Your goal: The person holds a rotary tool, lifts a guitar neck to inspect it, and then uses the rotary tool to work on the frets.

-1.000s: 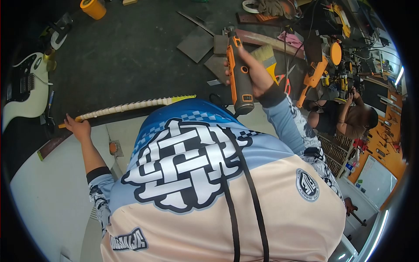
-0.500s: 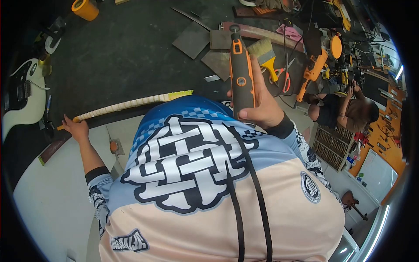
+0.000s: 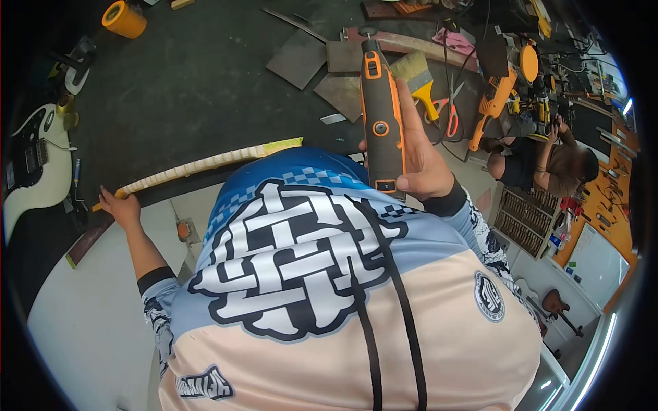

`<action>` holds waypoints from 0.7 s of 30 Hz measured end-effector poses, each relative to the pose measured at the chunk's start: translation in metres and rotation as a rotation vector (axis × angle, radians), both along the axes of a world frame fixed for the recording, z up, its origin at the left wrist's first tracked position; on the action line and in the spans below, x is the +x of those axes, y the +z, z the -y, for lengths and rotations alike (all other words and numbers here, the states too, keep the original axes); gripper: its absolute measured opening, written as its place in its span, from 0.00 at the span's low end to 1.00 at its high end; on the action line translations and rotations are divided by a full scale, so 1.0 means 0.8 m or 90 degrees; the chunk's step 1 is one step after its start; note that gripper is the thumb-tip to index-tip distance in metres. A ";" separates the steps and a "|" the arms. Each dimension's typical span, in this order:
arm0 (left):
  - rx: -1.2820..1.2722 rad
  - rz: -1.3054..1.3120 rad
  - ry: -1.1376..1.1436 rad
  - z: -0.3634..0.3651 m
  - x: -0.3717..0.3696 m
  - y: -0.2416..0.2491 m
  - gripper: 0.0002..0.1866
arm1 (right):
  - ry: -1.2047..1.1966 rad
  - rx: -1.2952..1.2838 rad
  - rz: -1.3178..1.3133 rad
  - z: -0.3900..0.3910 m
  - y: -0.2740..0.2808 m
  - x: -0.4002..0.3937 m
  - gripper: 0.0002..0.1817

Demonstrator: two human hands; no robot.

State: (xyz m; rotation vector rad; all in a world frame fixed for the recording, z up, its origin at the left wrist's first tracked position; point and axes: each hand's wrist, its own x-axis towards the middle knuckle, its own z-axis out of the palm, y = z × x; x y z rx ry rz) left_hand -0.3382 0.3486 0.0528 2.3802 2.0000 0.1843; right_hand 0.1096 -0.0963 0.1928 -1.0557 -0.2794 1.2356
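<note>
My right hand (image 3: pixel 428 175) is wrapped around an orange-and-black cylindrical rotary tool (image 3: pixel 382 116), my thumb across its lower end and my fingers passing behind it, with fingertips showing at its left edge. The tool stands lengthwise in my grip, its small round disc tip (image 3: pixel 368 31) at the end farthest from me.

Well to the left of that grip, my left hand (image 3: pixel 122 207) is on the near-left end of a long, slim guitar neck (image 3: pixel 199 164) banded with pale tape strips; I cannot tell how tightly those fingers close. From there the neck slants away rightward to a yellow-green end (image 3: pixel 282 144) beside my shirt.

Just right of the tool lie a yellow-handled paintbrush (image 3: pixel 413 74) and orange-red-handled scissors (image 3: pixel 452 120). Beyond it to the left are flat dark square plates (image 3: pixel 296 60) on the black worktop (image 3: pixel 185 82). A white electric guitar body (image 3: pixel 31 168) lies left of my left hand.
</note>
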 end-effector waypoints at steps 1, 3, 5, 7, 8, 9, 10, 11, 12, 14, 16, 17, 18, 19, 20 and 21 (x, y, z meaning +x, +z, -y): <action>0.003 -0.002 -0.004 0.000 -0.002 -0.001 0.48 | 0.006 -0.015 0.000 0.000 0.001 0.000 0.79; 0.006 -0.009 -0.008 -0.001 -0.006 -0.002 0.48 | 0.018 -0.044 0.000 0.000 0.007 0.000 0.79; 0.007 -0.015 -0.006 -0.001 -0.009 -0.004 0.48 | 0.030 -0.075 0.057 -0.002 0.012 -0.001 0.79; 0.006 -0.014 -0.003 0.001 -0.010 -0.004 0.49 | 0.037 -0.089 0.082 -0.001 0.012 -0.003 0.79; 0.006 -0.014 -0.002 0.001 -0.010 -0.004 0.49 | 0.037 -0.085 0.081 0.001 0.011 -0.003 0.79; 0.008 -0.014 -0.006 0.001 -0.011 -0.005 0.49 | 0.039 -0.080 0.080 0.002 0.010 -0.002 0.79; 0.010 -0.013 -0.008 0.000 -0.014 -0.006 0.49 | 0.038 -0.072 0.082 0.002 0.010 -0.001 0.79; 0.011 -0.012 -0.012 -0.001 -0.016 -0.007 0.49 | 0.037 -0.064 0.083 0.003 0.009 -0.001 0.79; 0.010 -0.012 -0.011 -0.001 -0.015 -0.007 0.49 | 0.036 -0.056 0.085 0.004 0.009 -0.001 0.79; 0.009 -0.011 -0.009 0.000 -0.014 -0.006 0.49 | 0.037 -0.049 0.085 0.005 0.008 0.001 0.79; 0.011 -0.009 -0.009 0.001 -0.015 -0.006 0.49 | 0.037 -0.046 0.087 0.006 0.008 0.001 0.79; 0.013 -0.007 -0.008 0.001 -0.015 -0.006 0.49 | 0.037 -0.045 0.089 0.006 0.008 0.001 0.79; 0.013 -0.005 -0.010 0.002 -0.016 -0.007 0.49 | 0.038 -0.045 0.090 0.006 0.009 0.001 0.79; 0.015 -0.001 -0.012 0.002 -0.017 -0.007 0.48 | 0.037 -0.044 0.091 0.005 0.009 0.001 0.79; 0.018 0.003 -0.011 0.003 -0.018 -0.008 0.48 | 0.037 -0.042 0.093 0.005 0.011 0.002 0.79; 0.031 0.004 -0.045 -0.001 -0.022 -0.015 0.48 | 0.040 -0.039 0.094 0.004 0.012 0.002 0.80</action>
